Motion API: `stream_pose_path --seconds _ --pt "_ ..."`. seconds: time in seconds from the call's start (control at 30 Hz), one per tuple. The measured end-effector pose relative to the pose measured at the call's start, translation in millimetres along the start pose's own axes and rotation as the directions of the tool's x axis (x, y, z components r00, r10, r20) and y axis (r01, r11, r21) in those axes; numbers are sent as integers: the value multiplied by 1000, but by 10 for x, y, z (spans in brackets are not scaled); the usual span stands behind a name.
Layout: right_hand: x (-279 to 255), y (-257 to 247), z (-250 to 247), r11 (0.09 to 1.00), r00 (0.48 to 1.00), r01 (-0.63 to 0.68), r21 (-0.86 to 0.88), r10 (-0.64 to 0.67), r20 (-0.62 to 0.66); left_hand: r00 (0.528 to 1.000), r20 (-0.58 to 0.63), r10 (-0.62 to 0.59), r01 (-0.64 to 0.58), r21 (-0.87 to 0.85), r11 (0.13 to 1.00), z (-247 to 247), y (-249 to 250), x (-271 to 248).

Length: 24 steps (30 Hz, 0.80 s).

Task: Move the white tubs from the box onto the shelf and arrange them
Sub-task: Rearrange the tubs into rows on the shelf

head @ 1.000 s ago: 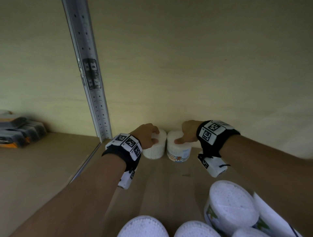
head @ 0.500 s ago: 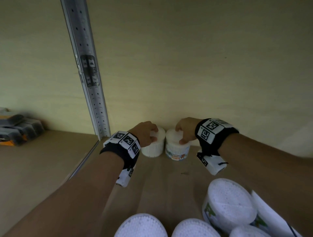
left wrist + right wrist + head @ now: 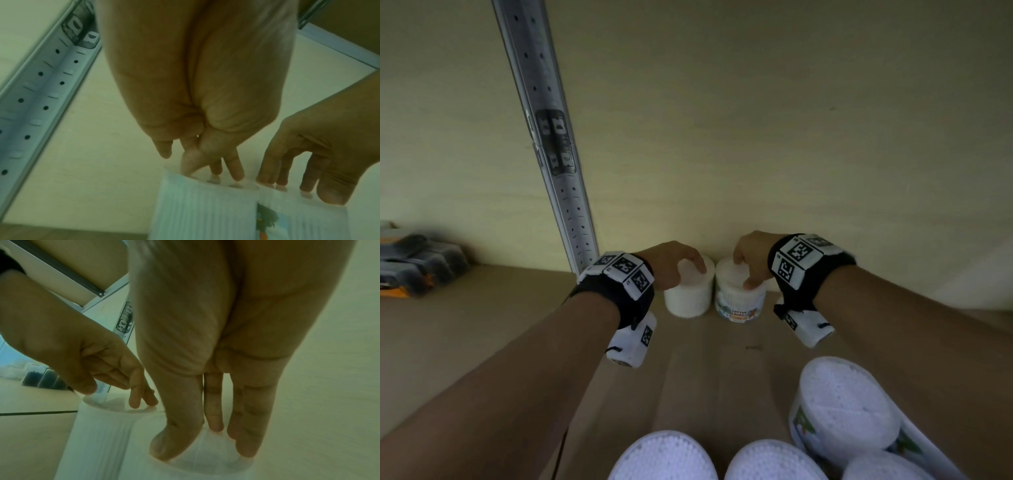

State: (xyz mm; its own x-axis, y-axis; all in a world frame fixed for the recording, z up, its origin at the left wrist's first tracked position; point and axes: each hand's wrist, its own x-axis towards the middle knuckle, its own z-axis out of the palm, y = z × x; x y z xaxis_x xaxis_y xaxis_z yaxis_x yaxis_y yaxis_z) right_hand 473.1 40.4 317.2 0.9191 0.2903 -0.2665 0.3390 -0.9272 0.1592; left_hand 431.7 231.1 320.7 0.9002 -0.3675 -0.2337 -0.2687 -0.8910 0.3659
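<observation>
Two white tubs stand side by side against the back wall of the shelf (image 3: 482,329). My left hand (image 3: 681,270) arches over the plain left tub (image 3: 690,298); its fingertips (image 3: 236,175) touch the lid while the thumb hangs just off the rim. My right hand (image 3: 744,272) hovers over the labelled right tub (image 3: 739,305), with thumb and fingertips (image 3: 213,425) resting on its lid. Several more white tubs (image 3: 846,404) lie in the box at the bottom of the head view.
A perforated metal upright (image 3: 551,144) rises just left of my left wrist. Dark and orange packages (image 3: 410,270) lie at the far left of the shelf. Bare board stretches between the placed tubs and the box.
Both hands have risen from lying flat on the lids to arched fingertips. The two tubs stay where they were against the back wall.
</observation>
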Motion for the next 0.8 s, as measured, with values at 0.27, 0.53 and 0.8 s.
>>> stream_pose_path --seconds 0.27,0.53,0.8 --pt "87 42 32 999 999 24 45 -23 -30 961 -219 -169 191 83 978 190 64 52" --pt "135 73 103 999 999 20 49 -18 -43 978 -152 -139 161 139 977 171 83 74" --pt "73 40 38 1000 1000 0 16 0 -18 994 -74 -86 80 -89 993 65 162 1"
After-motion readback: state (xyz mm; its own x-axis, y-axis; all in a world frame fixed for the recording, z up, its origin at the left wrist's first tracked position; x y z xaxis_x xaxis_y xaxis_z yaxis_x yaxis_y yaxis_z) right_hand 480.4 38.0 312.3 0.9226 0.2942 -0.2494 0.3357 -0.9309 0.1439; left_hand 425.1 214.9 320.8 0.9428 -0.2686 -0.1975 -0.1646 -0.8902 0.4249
